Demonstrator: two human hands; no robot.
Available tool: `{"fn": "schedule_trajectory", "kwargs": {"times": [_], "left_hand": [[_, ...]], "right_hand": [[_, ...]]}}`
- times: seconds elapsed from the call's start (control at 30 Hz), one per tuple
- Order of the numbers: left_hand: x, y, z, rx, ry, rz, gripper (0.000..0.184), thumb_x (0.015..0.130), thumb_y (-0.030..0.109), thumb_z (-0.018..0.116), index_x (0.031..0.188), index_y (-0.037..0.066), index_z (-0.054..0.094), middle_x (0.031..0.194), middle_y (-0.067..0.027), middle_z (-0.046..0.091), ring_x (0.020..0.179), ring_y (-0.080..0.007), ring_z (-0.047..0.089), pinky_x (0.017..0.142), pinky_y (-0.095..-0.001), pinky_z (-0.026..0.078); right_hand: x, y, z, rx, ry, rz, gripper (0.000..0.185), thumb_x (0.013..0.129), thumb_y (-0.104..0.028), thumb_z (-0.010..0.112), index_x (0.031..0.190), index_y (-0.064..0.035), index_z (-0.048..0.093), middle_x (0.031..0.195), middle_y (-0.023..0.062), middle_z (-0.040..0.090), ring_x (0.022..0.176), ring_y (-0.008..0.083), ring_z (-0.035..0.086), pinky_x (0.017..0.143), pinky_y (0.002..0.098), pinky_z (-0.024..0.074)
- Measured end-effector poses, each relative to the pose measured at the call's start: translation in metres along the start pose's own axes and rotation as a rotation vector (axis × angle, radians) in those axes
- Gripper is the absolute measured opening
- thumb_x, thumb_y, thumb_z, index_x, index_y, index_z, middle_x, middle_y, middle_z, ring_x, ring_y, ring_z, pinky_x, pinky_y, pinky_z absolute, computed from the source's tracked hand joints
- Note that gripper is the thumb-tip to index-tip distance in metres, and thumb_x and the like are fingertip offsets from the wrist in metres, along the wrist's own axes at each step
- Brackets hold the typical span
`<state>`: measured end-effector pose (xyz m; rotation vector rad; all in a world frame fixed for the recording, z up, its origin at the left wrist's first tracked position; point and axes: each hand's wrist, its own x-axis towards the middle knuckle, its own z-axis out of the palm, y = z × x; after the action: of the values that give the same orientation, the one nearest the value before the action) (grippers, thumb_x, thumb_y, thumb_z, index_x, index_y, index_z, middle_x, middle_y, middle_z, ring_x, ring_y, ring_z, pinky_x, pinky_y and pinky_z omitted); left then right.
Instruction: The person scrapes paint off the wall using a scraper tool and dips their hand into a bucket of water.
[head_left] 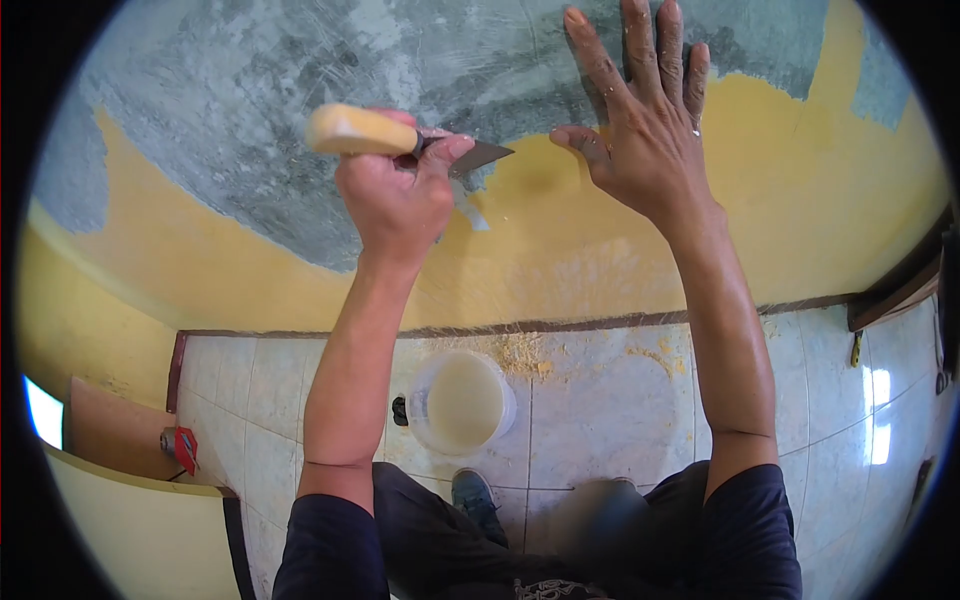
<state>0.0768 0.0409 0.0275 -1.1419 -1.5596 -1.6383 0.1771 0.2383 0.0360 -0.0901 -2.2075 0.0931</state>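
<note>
Holding a scraper (375,133) in the left grip (397,200), closed around the pale handle (350,130), thumb up by the neck. Butt end blurred, part of the handle covered by fingers. Blade (488,154) pointing right, at the ragged border between grey patch (250,120) and yellow paint (600,240) on the wall (820,200); actual blade contact hard to make out from this angle.

Right grip (652,145) wide, nothing held, 5 fingers splayed over the wall, thumb near the colour border, other 4 reaching up over grey. Middle and ring fingertips right at the top edge, partly cropped. Palm side hidden, so full contact: can't tell. White specks by the little-finger knuckle.

Below, on pale floor tiles (600,420): 1 whitish bucket (509,410) with cloudy contents, near yellow scrapings (520,352) at the wall base. Small black object (400,411) just left of the bucket, can't identify. 1 shoe (478,500) readable; blurred area to its right, details lost. Dark trousers (420,515) and sleeves (330,550) cut off at the bottom. Far left, red object (185,450), too small to name. Far right, dark brown piece (905,290), cropped by black rounded edge.
</note>
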Motion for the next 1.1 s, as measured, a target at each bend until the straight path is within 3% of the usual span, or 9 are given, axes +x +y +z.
{"fn": "schedule_trajectory", "kwargs": {"times": [0.03, 0.4, 0.43, 0.53, 0.67, 0.83, 1.0, 1.07, 1.1], "left_hand": [[0.003, -0.005, -0.004, 0.231, -0.033, 0.267, 0.036, 0.074, -0.002, 0.084, 0.094, -0.002, 0.054, 0.080, -0.0071, 0.060, 0.070, -0.0170, 0.067, 0.063, -0.0268, 0.054], [0.002, -0.007, -0.006, 0.388, 0.063, 0.491, 0.035, 0.069, -0.001, 0.085, 0.090, -0.001, 0.057, 0.085, -0.0072, 0.056, 0.069, -0.0207, 0.065, 0.059, -0.0307, 0.052], [0.001, 0.000, -0.002, 0.202, 0.027, 0.201, 0.036, 0.069, 0.001, 0.086, 0.090, 0.001, 0.057, 0.084, -0.0066, 0.056, 0.071, -0.0194, 0.062, 0.060, -0.0301, 0.051], [0.000, -0.001, -0.003, 0.350, 0.009, 0.470, 0.034, 0.068, 0.000, 0.086, 0.087, 0.001, 0.057, 0.085, -0.0073, 0.058, 0.072, -0.0185, 0.060, 0.060, -0.0293, 0.051], [-0.006, -0.002, 0.004, 0.170, 0.039, 0.143, 0.031, 0.067, -0.003, 0.085, 0.080, 0.001, 0.057, 0.089, -0.0077, 0.058, 0.072, -0.0186, 0.061, 0.060, -0.0298, 0.051], [0.004, -0.014, -0.004, 0.266, 0.108, 0.459, 0.031, 0.068, -0.003, 0.085, 0.087, 0.001, 0.060, 0.089, -0.0085, 0.056, 0.070, -0.0191, 0.059, 0.055, -0.0292, 0.051], [-0.003, -0.005, 0.001, 0.291, 0.056, 0.497, 0.034, 0.069, -0.005, 0.084, 0.090, 0.000, 0.057, 0.090, -0.0099, 0.055, 0.072, -0.0176, 0.059, 0.053, -0.0276, 0.050], [-0.006, 0.001, 0.006, 0.018, 0.058, 0.093, 0.033, 0.071, -0.004, 0.083, 0.091, -0.001, 0.057, 0.089, -0.0099, 0.055, 0.070, -0.0185, 0.062, 0.054, -0.0284, 0.052], [-0.006, -0.012, -0.002, 0.237, 0.013, 0.313, 0.032, 0.073, -0.004, 0.081, 0.092, -0.002, 0.055, 0.092, -0.0105, 0.056, 0.069, -0.0211, 0.068, 0.055, -0.0280, 0.053]], "right_hand": [[0.002, 0.001, -0.001, -0.042, -0.063, 0.038, 0.102, 0.077, -0.035, 0.079, 0.158, -0.0248, 0.019, 0.164, 0.0194, -0.007, 0.150, 0.0424, -0.009, 0.117, 0.0603, -0.0019], [0.003, 0.005, -0.001, 0.061, -0.051, 0.011, 0.102, 0.076, -0.035, 0.080, 0.158, -0.0251, 0.019, 0.165, 0.0192, -0.007, 0.150, 0.0422, -0.011, 0.117, 0.0597, -0.0041], [0.000, 0.006, 0.002, 0.062, -0.022, -0.005, 0.102, 0.076, -0.035, 0.080, 0.158, -0.0249, 0.020, 0.165, 0.0195, -0.007, 0.150, 0.0422, -0.011, 0.117, 0.0598, -0.0038], [-0.002, 0.007, 0.000, 0.064, -0.039, -0.012, 0.102, 0.076, -0.035, 0.080, 0.158, -0.0248, 0.020, 0.164, 0.0196, -0.007, 0.150, 0.0424, -0.011, 0.117, 0.0600, -0.0037], [0.001, 0.006, -0.005, 0.073, -0.080, 0.017, 0.101, 0.077, -0.035, 0.079, 0.158, -0.0246, 0.020, 0.164, 0.0198, -0.007, 0.150, 0.0427, -0.011, 0.116, 0.0607, -0.0036], [0.001, 0.003, -0.009, 0.079, -0.098, 0.015, 0.101, 0.077, -0.033, 0.079, 0.158, -0.0243, 0.020, 0.165, 0.0195, -0.007, 0.150, 0.0428, -0.010, 0.116, 0.0615, -0.0028], [0.002, 0.009, -0.003, 0.081, -0.045, -0.027, 0.101, 0.077, -0.032, 0.079, 0.158, -0.0241, 0.020, 0.165, 0.0194, -0.006, 0.150, 0.0428, -0.010, 0.116, 0.0611, -0.0026], [-0.003, 0.009, -0.002, 0.081, -0.067, -0.006, 0.101, 0.077, -0.032, 0.079, 0.158, -0.0239, 0.020, 0.165, 0.0195, -0.006, 0.150, 0.0428, -0.009, 0.116, 0.0611, -0.0025], [-0.004, 0.009, -0.002, 0.087, -0.068, -0.010, 0.101, 0.077, -0.032, 0.080, 0.158, -0.0236, 0.020, 0.165, 0.0195, -0.006, 0.150, 0.0429, -0.009, 0.116, 0.0611, -0.0024]]}}
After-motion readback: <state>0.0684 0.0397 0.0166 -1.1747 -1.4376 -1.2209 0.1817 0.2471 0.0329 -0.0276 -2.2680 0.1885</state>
